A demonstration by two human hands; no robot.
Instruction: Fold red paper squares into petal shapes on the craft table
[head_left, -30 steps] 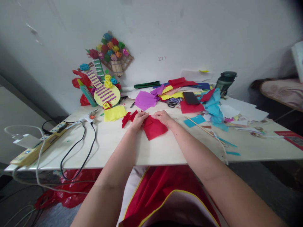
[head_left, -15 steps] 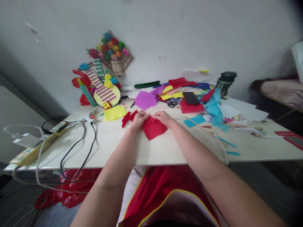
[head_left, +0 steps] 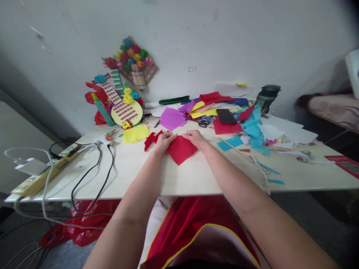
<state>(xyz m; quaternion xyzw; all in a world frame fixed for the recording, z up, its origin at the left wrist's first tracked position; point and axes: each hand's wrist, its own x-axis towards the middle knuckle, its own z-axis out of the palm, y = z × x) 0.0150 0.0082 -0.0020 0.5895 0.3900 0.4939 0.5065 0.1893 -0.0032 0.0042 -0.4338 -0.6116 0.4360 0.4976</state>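
A sheet of red crepe paper (head_left: 181,151) lies over the white table with one corner pointing toward me. My left hand (head_left: 166,142) pinches its far left edge, fingers closed. At the far right edge my right hand (head_left: 194,138) grips the same sheet between thumb and fingers. The fingertips of both hands are a short way apart along the top edge. Just left of my left hand are folded red paper pieces (head_left: 150,141), partly hidden by it, and a yellow paper stack (head_left: 136,133).
Purple paper (head_left: 172,118), scissors (head_left: 204,123) and a phone (head_left: 226,116) lie behind my hands. A wooden stick (head_left: 238,151) and blue scraps (head_left: 230,143) are on the right. Cables and a power strip (head_left: 47,170) take up the left; a dark bottle (head_left: 267,98) stands at the back right.
My right hand has shifted slightly right, widening the gap between the hands. The sheet's top edge, creased before, now looks flatter and straighter.
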